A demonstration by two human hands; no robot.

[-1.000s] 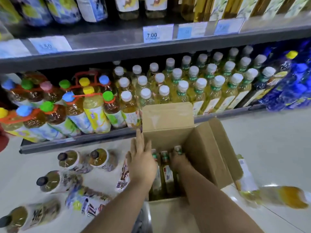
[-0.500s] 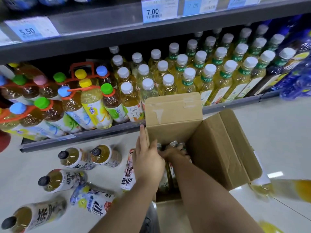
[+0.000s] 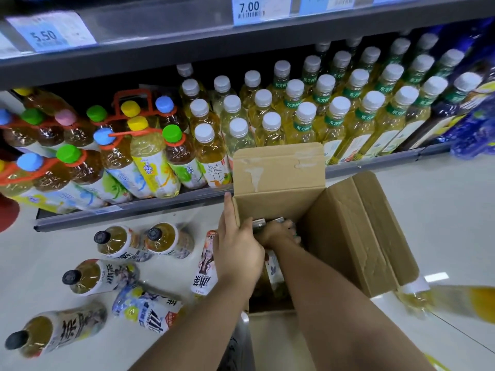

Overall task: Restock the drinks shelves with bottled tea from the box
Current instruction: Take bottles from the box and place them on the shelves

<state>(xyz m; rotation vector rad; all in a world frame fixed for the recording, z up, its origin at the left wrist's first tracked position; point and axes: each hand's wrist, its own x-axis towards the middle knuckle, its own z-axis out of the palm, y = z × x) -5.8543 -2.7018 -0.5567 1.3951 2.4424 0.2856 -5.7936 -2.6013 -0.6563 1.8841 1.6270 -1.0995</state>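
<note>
Up has come the right hand [image 3: 278,234] in the box [image 3: 278,172]. Low left, loose bottles [image 3: 115,240] lie on the floor [image 3: 40,253]. Mid-frame, the left hand [image 3: 237,249] grip pinches the box wall. Right grip wraps tea bottles [image 3: 259,224] inside the box.

Matt cardboard box [image 3: 278,170], glossy floor [image 3: 442,210]

Two pale-blue price tags, one marked 7.00 [image 3: 249,9] and one 5.50 [image 3: 45,36], sit up top, while lower left the colour-capped bottles [image 3: 150,162] of brown and yellow drink stand bundled in orange carriers [image 3: 126,133], shiny blue packs [image 3: 476,129] crowd the far right, and something red [image 3: 6,212] pokes in at the left edge over the pale floor [image 3: 442,215].
</note>
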